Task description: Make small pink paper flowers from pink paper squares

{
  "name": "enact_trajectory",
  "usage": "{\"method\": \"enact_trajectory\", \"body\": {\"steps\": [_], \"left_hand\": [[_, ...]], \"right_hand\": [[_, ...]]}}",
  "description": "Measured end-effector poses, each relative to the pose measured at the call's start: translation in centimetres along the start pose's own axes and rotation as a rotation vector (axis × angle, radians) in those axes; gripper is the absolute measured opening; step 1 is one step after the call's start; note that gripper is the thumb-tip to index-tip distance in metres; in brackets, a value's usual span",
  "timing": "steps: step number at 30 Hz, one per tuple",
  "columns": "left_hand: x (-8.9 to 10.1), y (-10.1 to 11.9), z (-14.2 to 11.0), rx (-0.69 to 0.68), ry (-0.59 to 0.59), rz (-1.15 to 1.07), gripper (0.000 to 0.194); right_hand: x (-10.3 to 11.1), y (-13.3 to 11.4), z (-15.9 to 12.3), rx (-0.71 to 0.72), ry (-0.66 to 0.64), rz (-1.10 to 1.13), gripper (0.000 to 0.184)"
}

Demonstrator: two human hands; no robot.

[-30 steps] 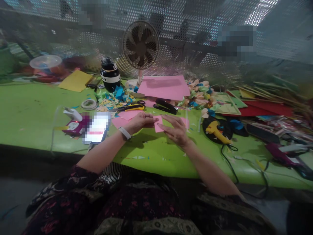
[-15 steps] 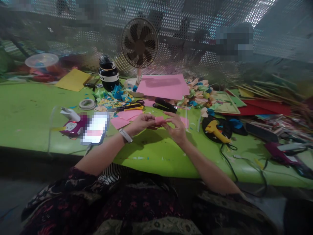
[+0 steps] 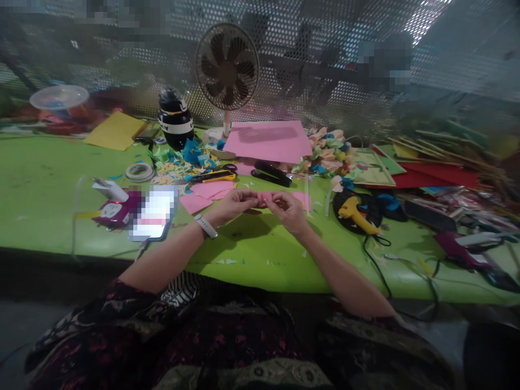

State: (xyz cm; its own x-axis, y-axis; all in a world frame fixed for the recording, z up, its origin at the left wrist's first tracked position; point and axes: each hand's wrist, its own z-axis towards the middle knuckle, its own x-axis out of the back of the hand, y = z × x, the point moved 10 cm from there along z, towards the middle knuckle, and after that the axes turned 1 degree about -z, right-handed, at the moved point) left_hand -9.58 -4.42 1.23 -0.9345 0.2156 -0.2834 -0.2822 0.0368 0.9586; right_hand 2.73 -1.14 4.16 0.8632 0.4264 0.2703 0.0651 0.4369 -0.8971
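Observation:
A small piece of pink paper (image 3: 265,198) is held up between both hands over the green table. My left hand (image 3: 238,206) pinches its left end between thumb and fingers. On its right side, the fingertips of my right hand (image 3: 289,212) are closed on the paper. The fingers partly cover the paper, so its folds are hard to make out. Pink paper pieces (image 3: 199,199) lie just left of my left hand. A black stapler (image 3: 271,174) rests behind my hands, beside a yellow cutter knife (image 3: 215,176).
Large pink sheets (image 3: 268,141) lie at the back before a fan (image 3: 227,70). Coloured paper scraps, a black bottle (image 3: 176,122) and a tape roll (image 3: 140,172) are at left. A lit phone (image 3: 153,214) lies nearer. At right are a yellow glue gun (image 3: 357,215) with its cord and red sheets (image 3: 439,176).
My right hand's fingers have closed in from a more spread pose and now pinch the pink paper's right side. The whole view has shifted slightly.

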Motion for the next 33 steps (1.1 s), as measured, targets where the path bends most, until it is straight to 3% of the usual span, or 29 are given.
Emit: {"method": "enact_trajectory", "body": {"steps": [6,13,22,28,33], "left_hand": [[-0.4,0.3,-0.4,0.016,-0.005,-0.009,0.026],[0.2,-0.4,-0.3,0.018,0.074,0.028,0.03],[0.3,-0.4,-0.1,-0.014,0.072,0.023,0.043],[0.1,-0.1,-0.2,-0.021,0.068,0.049,0.045],[-0.7,-0.9,-0.2,0.051,-0.004,0.056,0.042]], "right_hand": [[-0.2,0.0,0.1,-0.013,-0.029,-0.011,0.043],[-0.4,-0.1,-0.1,-0.013,-0.032,0.02,0.04],[-1.0,0.6,-0.1,-0.054,-0.106,0.093,0.036],[1.3,0.9,0.1,-0.071,0.062,-0.025,0.051],[-0.3,0.5,-0.1,-0.078,-0.103,-0.204,0.056]]}}
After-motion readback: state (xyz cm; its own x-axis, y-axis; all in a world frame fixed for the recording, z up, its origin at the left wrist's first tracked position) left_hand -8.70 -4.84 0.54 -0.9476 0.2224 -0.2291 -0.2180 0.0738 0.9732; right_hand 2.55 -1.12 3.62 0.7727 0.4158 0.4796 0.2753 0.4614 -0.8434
